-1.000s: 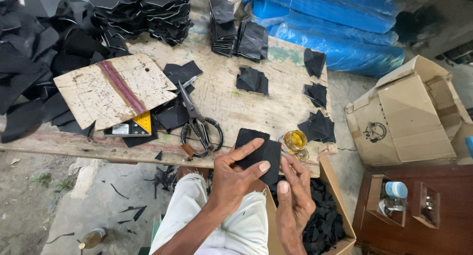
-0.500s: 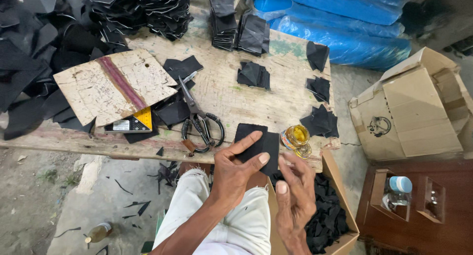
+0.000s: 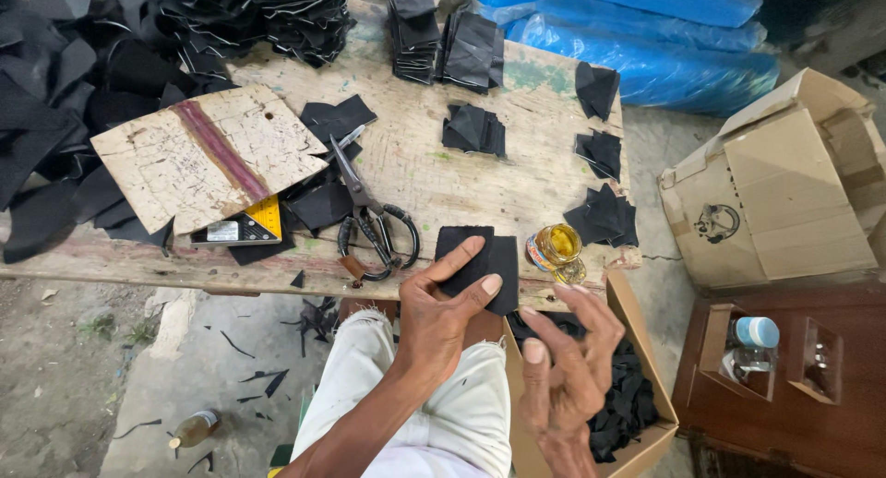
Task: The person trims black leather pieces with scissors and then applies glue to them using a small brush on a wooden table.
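Note:
My left hand (image 3: 441, 314) presses a black leather piece (image 3: 489, 256) flat at the near edge of the wooden table (image 3: 415, 178), thumb and forefinger spread on it. My right hand (image 3: 563, 367) hovers just right of it, palm up, fingers apart, holding nothing. A small open glue jar (image 3: 555, 246) with amber contents stands right beside the piece. Large scissors (image 3: 369, 220) with dark handles lie to the left of the piece.
Stacks of black cut pieces (image 3: 471, 127) dot the table and pile up at the back. A worn board (image 3: 208, 150) and a tape measure (image 3: 240, 227) lie left. A cardboard box (image 3: 637, 413) of black scraps sits by my knee; another carton (image 3: 784, 183) stands right.
My right hand has lifted off the black piece and drawn back to the right, fingers spreading. My left hand stays pressed on the piece.

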